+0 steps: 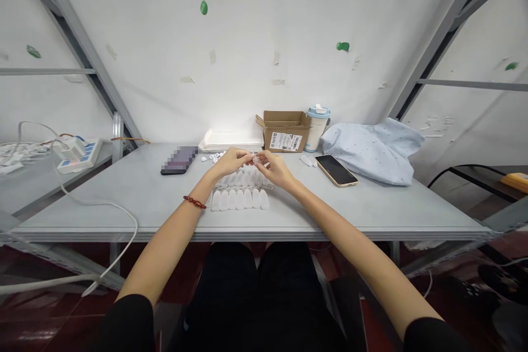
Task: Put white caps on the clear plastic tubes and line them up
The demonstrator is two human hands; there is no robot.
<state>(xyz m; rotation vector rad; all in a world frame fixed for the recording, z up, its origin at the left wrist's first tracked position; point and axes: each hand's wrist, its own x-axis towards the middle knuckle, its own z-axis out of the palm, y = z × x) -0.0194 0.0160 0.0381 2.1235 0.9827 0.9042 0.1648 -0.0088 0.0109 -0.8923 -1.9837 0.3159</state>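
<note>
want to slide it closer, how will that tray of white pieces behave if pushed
The tray looks thin and clear, so probably light and bendy. It lies flat, so it should slide, not tip. Its white pieces may jostle loose.

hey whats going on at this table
A seated person works with both hands over rows of small white pieces laid out on the grey table. The left hand and right hand meet fingertip to fingertip, pinching a small pale piece above the rows. A phone, cardboard box and cup sit beyond.
</note>
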